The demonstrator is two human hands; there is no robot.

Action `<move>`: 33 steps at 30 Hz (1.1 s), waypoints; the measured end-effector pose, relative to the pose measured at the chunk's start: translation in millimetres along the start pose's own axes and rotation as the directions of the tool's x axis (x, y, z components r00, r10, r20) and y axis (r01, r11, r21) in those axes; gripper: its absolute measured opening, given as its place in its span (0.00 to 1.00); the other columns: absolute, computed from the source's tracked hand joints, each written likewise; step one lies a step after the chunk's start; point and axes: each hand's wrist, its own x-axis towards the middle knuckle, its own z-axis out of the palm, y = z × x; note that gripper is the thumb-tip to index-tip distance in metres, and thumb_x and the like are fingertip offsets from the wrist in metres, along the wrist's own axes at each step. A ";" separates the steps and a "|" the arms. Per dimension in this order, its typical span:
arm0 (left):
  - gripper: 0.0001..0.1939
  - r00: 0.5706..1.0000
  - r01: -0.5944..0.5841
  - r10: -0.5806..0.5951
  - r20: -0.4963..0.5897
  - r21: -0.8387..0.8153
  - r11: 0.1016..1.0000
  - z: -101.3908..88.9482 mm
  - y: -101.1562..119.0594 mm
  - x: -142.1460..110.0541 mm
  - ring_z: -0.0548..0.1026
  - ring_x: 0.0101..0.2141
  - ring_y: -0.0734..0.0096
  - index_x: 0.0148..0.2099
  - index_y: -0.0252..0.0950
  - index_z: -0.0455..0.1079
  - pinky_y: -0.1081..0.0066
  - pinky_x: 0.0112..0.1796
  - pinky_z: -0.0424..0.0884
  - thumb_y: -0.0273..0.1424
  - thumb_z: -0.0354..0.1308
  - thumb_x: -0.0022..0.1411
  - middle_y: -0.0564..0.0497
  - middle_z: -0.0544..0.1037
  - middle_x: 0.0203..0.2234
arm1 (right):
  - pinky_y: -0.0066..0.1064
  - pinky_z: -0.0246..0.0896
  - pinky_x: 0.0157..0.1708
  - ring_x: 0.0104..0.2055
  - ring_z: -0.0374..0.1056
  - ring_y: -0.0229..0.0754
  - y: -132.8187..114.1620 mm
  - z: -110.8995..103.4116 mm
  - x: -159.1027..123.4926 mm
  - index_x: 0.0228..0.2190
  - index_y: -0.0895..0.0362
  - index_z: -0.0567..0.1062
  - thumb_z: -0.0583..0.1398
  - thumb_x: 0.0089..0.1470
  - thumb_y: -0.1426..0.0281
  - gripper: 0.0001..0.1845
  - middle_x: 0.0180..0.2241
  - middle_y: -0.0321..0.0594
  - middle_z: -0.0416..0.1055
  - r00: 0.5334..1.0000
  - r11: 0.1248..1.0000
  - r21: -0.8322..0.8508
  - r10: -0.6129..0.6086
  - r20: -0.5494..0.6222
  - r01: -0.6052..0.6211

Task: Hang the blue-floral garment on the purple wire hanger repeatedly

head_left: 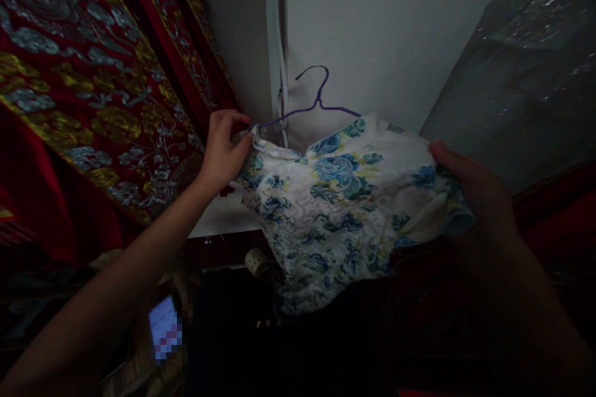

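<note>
A white blouse (pixel 344 198) with blue, green and yellow flowers hangs spread out in front of me. Inside its neck sits a purple wire hanger (pixel 302 113), its hook pointing up and resting on nothing I can make out. My left hand (pixel 226 152) pinches the blouse's shoulder near the hanger's left end, fingers closed. On the other side, my right hand (pixel 475 186) grips the short sleeve, the thumb on top and the other fingers hidden in shadow behind the cloth. The blouse's lower part falls into darkness.
Red cloth with gold and silver embroidery (pixel 116 93) hangs at the left. A pale wall (pixel 391 18) with a vertical pipe or cable stands behind, and clear plastic sheeting (pixel 531 68) at the right. At the lower left, a lit phone (pixel 162 319) glows beside another person's hand.
</note>
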 end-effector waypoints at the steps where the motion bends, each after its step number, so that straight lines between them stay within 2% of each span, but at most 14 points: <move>1: 0.12 1.000 -0.003 0.002 -0.011 -0.025 1.000 -1.3 9.5 0.0 0.68 0.55 0.58 0.46 0.37 0.72 0.59 0.56 0.66 0.28 0.60 0.59 0.45 0.71 0.51 | 0.46 0.74 0.36 0.41 0.76 0.58 -0.5 -2.2 -8.4 0.31 0.57 0.77 0.65 0.51 0.53 0.18 0.31 0.50 0.76 0.999 1.000 -0.018 0.015 -0.046 -0.016; 4: 0.12 0.977 0.168 -0.129 0.167 -0.242 0.956 -6.2 45.4 -8.3 0.72 0.52 0.57 0.47 0.37 0.73 0.58 0.52 0.69 0.35 0.55 0.66 0.46 0.76 0.48 | 0.45 0.73 0.31 0.39 0.76 0.57 7.5 -7.2 -54.1 0.34 0.50 0.80 0.61 0.56 0.49 0.19 0.34 0.45 0.77 0.993 0.992 -0.120 -0.049 -0.105 0.036; 7: 0.17 0.802 0.520 -0.231 0.551 -0.452 0.725 -8.6 83.7 -29.4 0.76 0.47 0.56 0.49 0.35 0.73 0.58 0.47 0.72 0.39 0.48 0.70 0.43 0.79 0.43 | 0.43 0.71 0.24 0.35 0.76 0.59 12.8 -2.2 -112.5 0.28 0.42 0.81 0.63 0.51 0.47 0.15 0.27 0.39 0.75 0.993 0.976 -0.193 -0.095 0.064 0.106; 8: 0.18 0.729 0.629 -0.243 0.640 -0.487 0.606 -9.4 94.6 -38.6 0.77 0.46 0.56 0.50 0.35 0.73 0.58 0.47 0.72 0.40 0.48 0.70 0.42 0.80 0.43 | 0.44 0.72 0.24 0.35 0.76 0.59 11.4 2.4 -128.1 0.29 0.39 0.83 0.66 0.47 0.47 0.13 0.27 0.38 0.76 0.949 0.964 -0.213 -0.090 0.303 0.160; 9: 0.17 0.665 0.718 -0.257 0.701 -0.505 0.479 -10.8 103.6 -48.4 0.77 0.45 0.57 0.50 0.35 0.72 0.59 0.46 0.73 0.40 0.50 0.69 0.42 0.80 0.42 | 0.44 0.74 0.30 0.39 0.77 0.59 8.8 8.0 -139.7 0.34 0.37 0.83 0.66 0.47 0.49 0.13 0.31 0.37 0.79 0.796 0.940 -0.237 -0.055 0.602 0.244; 11: 0.15 0.546 0.836 -0.296 0.783 -0.484 0.259 -17.2 115.0 -68.1 0.78 0.36 0.63 0.51 0.36 0.71 0.64 0.39 0.74 0.38 0.56 0.66 0.45 0.79 0.35 | 0.41 0.75 0.41 0.46 0.77 0.55 3.6 19.7 -148.7 0.46 0.37 0.81 0.68 0.49 0.54 0.20 0.41 0.36 0.80 0.365 0.911 -0.203 0.063 0.929 0.359; 12: 0.15 0.480 0.877 -0.312 0.820 -0.441 0.190 -22.8 117.4 -77.0 0.75 0.29 0.69 0.50 0.37 0.70 0.68 0.33 0.72 0.36 0.59 0.63 0.49 0.77 0.30 | 0.38 0.73 0.44 0.47 0.77 0.52 2.8 24.6 -146.2 0.49 0.39 0.80 0.68 0.50 0.56 0.23 0.44 0.36 0.80 0.208 0.907 -0.185 0.112 0.972 0.378; 13: 0.15 0.406 0.914 -0.317 0.857 -0.376 0.153 -29.9 117.9 -84.6 0.70 0.23 0.75 0.49 0.38 0.69 0.73 0.27 0.68 0.36 0.62 0.61 0.53 0.73 0.26 | 0.35 0.72 0.43 0.45 0.77 0.49 4.1 28.4 -139.6 0.49 0.42 0.80 0.69 0.51 0.58 0.23 0.45 0.37 0.80 0.157 0.910 -0.183 0.133 0.979 0.372; 15: 0.16 0.234 0.966 -0.292 0.927 -0.189 0.175 -48.2 115.8 -93.9 0.57 0.17 0.81 0.48 0.39 0.69 0.78 0.19 0.55 0.39 0.64 0.61 0.59 0.65 0.21 | 0.32 0.70 0.37 0.38 0.75 0.43 13.9 32.3 -117.5 0.45 0.46 0.81 0.68 0.53 0.60 0.16 0.39 0.37 0.79 0.301 0.905 -0.204 0.090 0.949 0.374; 18: 0.18 0.089 0.917 -0.258 0.962 0.022 0.399 -77.4 111.0 -90.6 0.50 0.18 0.81 0.48 0.40 0.71 0.78 0.17 0.45 0.48 0.61 0.64 0.60 0.60 0.20 | 0.37 0.69 0.44 0.43 0.73 0.46 39.8 32.3 -77.3 0.43 0.49 0.81 0.68 0.53 0.62 0.14 0.42 0.41 0.77 0.728 0.840 -0.282 -0.180 0.661 0.464; 21: 0.19 0.231 0.803 -0.300 0.926 -0.008 0.596 -95.8 102.5 -73.0 0.52 0.18 0.79 0.45 0.42 0.76 0.77 0.17 0.45 0.50 0.59 0.64 0.58 0.60 0.18 | 0.43 0.67 0.50 0.51 0.71 0.51 63.4 31.1 -50.1 0.40 0.51 0.82 0.69 0.49 0.56 0.17 0.46 0.44 0.77 0.821 0.869 -0.270 -0.230 0.523 0.415; 24: 0.15 0.462 0.720 -0.372 0.805 -0.096 0.687 -98.8 80.8 -54.6 0.56 0.17 0.78 0.41 0.42 0.77 0.76 0.17 0.46 0.47 0.63 0.60 0.56 0.63 0.17 | 0.32 0.67 0.28 0.28 0.70 0.42 74.8 33.5 -42.6 0.21 0.54 0.78 0.68 0.45 0.45 0.25 0.23 0.38 0.74 0.776 0.982 -0.179 0.072 0.627 0.053; 27: 0.14 0.611 0.669 -0.441 0.657 -0.131 0.731 -91.0 50.4 -43.0 0.61 0.17 0.76 0.41 0.40 0.77 0.75 0.17 0.51 0.42 0.66 0.57 0.54 0.71 0.19 | 0.26 0.58 0.17 0.17 0.62 0.35 75.1 45.7 -37.1 0.19 0.55 0.75 0.72 0.36 0.44 0.27 0.16 0.32 0.67 0.777 0.962 -0.029 0.237 0.584 -0.272; 33: 0.16 0.940 0.333 -0.301 0.163 -0.232 0.914 -67.4 18.7 -36.0 0.78 0.45 0.59 0.50 0.37 0.73 0.60 0.45 0.75 0.36 0.62 0.60 0.43 0.79 0.48 | 0.33 0.72 0.26 0.25 0.73 0.44 58.3 96.0 31.5 0.23 0.55 0.74 0.74 0.38 0.51 0.23 0.19 0.35 0.72 0.949 0.947 0.263 0.102 0.298 -0.185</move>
